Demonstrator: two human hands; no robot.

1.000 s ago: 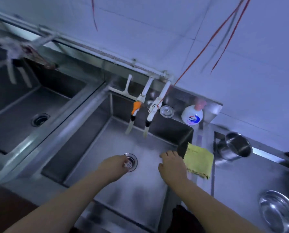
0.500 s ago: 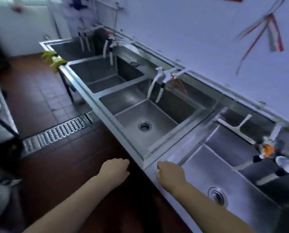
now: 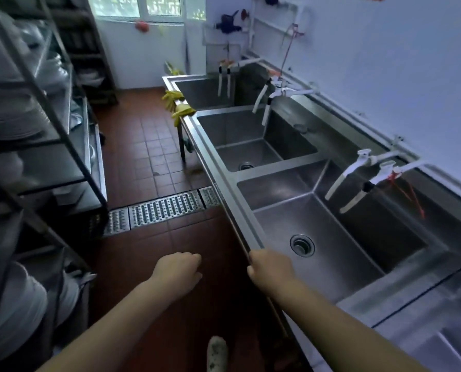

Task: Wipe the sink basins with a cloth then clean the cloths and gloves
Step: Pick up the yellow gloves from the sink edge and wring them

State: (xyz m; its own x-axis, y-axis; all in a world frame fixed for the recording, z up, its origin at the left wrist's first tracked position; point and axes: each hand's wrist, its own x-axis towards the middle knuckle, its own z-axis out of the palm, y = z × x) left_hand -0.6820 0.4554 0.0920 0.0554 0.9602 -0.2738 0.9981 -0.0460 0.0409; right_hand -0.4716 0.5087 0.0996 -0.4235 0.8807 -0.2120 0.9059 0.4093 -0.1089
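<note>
A row of steel sink basins runs along the right wall: the nearest basin (image 3: 339,253), a middle basin (image 3: 253,154) and a far basin (image 3: 202,92). A pair of yellow gloves (image 3: 179,106) hangs over the front rim between the middle and far basins. My left hand (image 3: 178,273) hangs over the red floor tiles with loosely curled fingers and holds nothing. My right hand (image 3: 269,269) is at the front rim of the nearest basin, fingers curled loosely, nothing in it. No cloth is in view.
White taps (image 3: 358,181) reach over the nearest basin, and more taps (image 3: 267,100) over the middle one. A metal shelving rack (image 3: 52,135) with stacked dishes lines the left side. A floor drain grate (image 3: 165,208) crosses the tiled aisle. My shoe (image 3: 217,353) shows below.
The view has swung left from the basin with the yellow cloth and along the sink row. Both hands left that basin; my right hand now sits at the neighbouring basin's rim.
</note>
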